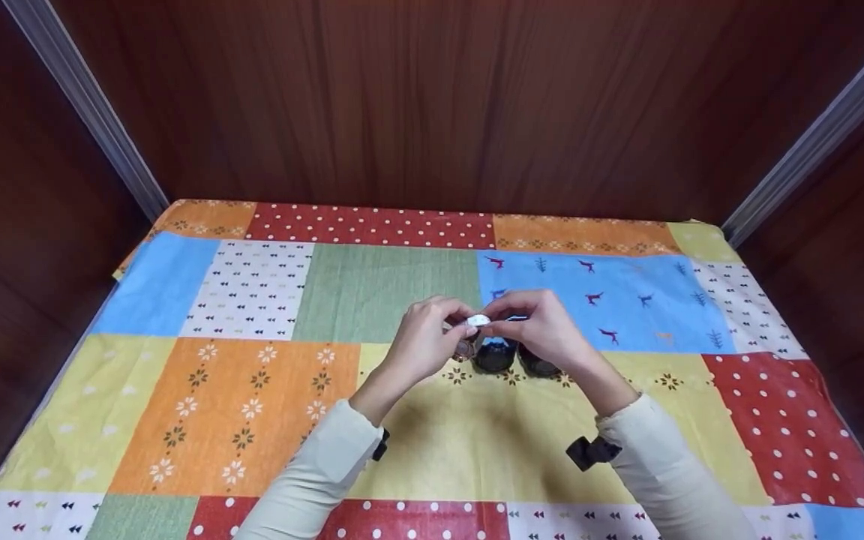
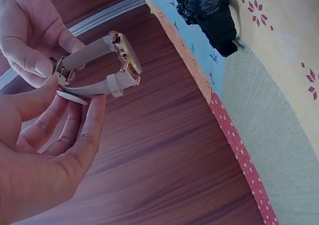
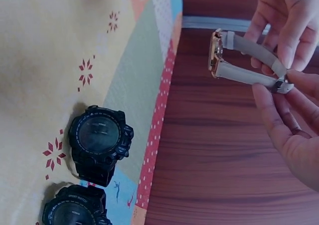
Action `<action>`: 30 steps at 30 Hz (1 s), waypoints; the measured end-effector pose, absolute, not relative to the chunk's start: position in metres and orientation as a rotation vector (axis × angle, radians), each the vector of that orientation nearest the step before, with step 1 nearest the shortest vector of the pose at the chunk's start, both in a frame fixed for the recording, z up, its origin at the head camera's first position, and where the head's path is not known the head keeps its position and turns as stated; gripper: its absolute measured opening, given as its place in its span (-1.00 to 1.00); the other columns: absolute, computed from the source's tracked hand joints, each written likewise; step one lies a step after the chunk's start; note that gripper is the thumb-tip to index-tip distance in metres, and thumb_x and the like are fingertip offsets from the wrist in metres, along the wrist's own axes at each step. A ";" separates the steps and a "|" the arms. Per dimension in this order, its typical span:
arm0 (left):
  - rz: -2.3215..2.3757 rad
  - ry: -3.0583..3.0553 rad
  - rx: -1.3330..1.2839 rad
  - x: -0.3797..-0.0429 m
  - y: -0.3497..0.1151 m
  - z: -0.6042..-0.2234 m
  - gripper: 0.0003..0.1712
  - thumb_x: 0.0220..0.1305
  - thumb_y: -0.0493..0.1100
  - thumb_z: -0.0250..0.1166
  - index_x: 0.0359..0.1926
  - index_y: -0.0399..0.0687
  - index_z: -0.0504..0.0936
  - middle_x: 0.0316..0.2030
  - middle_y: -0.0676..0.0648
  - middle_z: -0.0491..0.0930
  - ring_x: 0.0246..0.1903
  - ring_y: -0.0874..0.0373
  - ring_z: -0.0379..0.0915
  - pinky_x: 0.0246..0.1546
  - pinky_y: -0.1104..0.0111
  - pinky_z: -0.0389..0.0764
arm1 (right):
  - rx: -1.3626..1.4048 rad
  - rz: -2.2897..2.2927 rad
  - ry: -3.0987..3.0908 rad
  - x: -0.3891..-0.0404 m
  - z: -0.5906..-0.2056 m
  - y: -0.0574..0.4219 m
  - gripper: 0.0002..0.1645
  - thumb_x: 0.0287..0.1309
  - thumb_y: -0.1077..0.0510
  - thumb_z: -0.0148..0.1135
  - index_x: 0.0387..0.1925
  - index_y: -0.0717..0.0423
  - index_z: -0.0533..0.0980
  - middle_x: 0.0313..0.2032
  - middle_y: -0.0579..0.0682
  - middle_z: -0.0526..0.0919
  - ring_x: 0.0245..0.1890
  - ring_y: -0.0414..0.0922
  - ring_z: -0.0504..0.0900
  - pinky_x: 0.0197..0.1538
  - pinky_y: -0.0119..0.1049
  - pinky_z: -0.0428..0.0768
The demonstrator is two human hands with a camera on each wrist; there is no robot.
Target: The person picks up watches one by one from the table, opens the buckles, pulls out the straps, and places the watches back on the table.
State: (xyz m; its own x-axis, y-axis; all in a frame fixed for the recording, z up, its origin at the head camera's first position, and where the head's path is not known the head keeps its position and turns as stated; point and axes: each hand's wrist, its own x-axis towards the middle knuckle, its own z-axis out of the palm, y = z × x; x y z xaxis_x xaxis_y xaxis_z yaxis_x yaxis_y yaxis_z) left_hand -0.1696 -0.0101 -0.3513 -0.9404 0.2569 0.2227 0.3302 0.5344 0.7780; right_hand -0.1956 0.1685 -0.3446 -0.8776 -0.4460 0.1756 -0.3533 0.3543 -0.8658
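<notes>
A wristwatch [image 1: 478, 320] with a pale strap and a gold-coloured case [image 2: 129, 58] is held up above the tablecloth. Its strap forms a loop, the two ends meeting at the buckle [image 3: 280, 85]. My left hand [image 1: 428, 334] pinches one strap end between thumb and fingers. From the other side my right hand [image 1: 541, 330] pinches the strap beside the buckle, fingertips close to those of the left. The watch case hangs away from both hands on the far side of the loop. Part of the buckle is hidden behind fingers.
Two black sports watches, one nearer the left [image 1: 494, 358] and one partly under the right hand [image 1: 537, 365], rest on the patchwork tablecloth [image 1: 252, 420]. Dark wooden panels [image 1: 432, 105] stand behind the table and at both sides.
</notes>
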 end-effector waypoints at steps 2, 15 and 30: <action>-1.431 -2.672 -0.508 -0.170 -0.010 -0.352 -0.90 0.16 -0.28 0.25 -0.29 -0.17 0.64 -0.33 -0.04 0.57 -0.35 0.16 0.55 -0.39 0.46 0.53 | -0.692 -1.578 2.497 -0.193 -0.341 0.169 -0.82 -0.07 0.29 0.36 -0.34 0.29 0.64 -0.39 0.10 0.65 -0.38 -0.14 0.56 -0.32 -0.39 0.52; -1.175 -2.659 -0.563 -0.162 -0.008 -0.351 -0.91 0.14 -0.29 0.26 -0.32 -0.19 0.66 -0.36 -0.06 0.56 -0.34 0.08 0.47 -0.31 0.30 0.46 | -0.851 -1.453 2.526 -0.192 -0.342 0.169 -0.84 -0.03 0.37 0.26 -0.32 0.36 0.58 -0.37 0.13 0.63 -0.36 -0.10 0.59 -0.22 -0.25 0.57; -1.283 -2.659 -0.557 -0.165 -0.011 -0.352 -0.89 0.15 -0.28 0.26 -0.28 -0.20 0.65 -0.32 -0.07 0.57 -0.34 0.12 0.49 -0.32 0.37 0.48 | -0.719 -1.486 2.533 -0.192 -0.341 0.170 -0.83 -0.05 0.33 0.32 -0.34 0.34 0.62 -0.42 0.13 0.65 -0.44 -0.20 0.57 -0.35 -0.40 0.53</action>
